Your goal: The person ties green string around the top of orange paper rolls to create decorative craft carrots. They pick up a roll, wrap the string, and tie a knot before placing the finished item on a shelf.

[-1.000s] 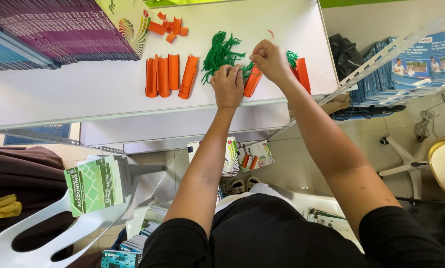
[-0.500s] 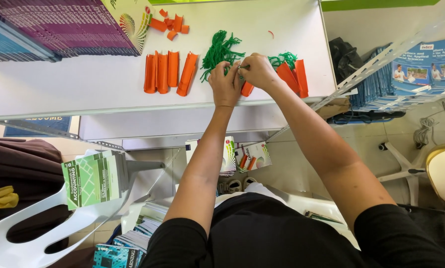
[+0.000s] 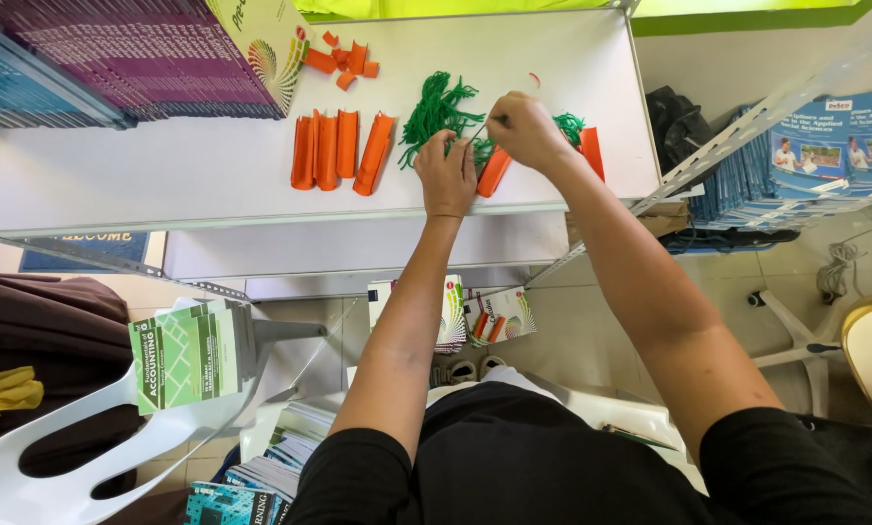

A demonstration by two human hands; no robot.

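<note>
head view looks straight down over the person's black shirt and both bare forearms. nearest, below the table edge, a white plastic chair (image 3: 57, 457) carries a stack of green books (image 3: 188, 355), and more books (image 3: 455, 311) lie on the floor under the table. a metal shelf rail (image 3: 718, 156) with blue booklets (image 3: 825, 146) stands to the right, close beside the right forearm but not touching it. nothing lies between the hands and the work.

on the white table (image 3: 164, 165) the left hand (image 3: 448, 175) rests near the front edge, fingers curled down and pressed onto an orange paper roll (image 3: 494, 170) that lies slanted just right of it. the right hand (image 3: 523, 126) is just beyond, fingertips pinched together on a thin green strand (image 3: 483, 124) that runs down toward the roll's upper end. the roll is flat-sided, bright orange, with a green tuft at its top.

left of the hands lies a loose heap of green yarn (image 3: 436, 109), then four plain orange rolls (image 3: 339, 151) side by side. another tufted roll (image 3: 592, 151) lies right of the right hand. farther back are small orange scraps (image 3: 344, 60) and stacked purple books (image 3: 135, 53).
</note>
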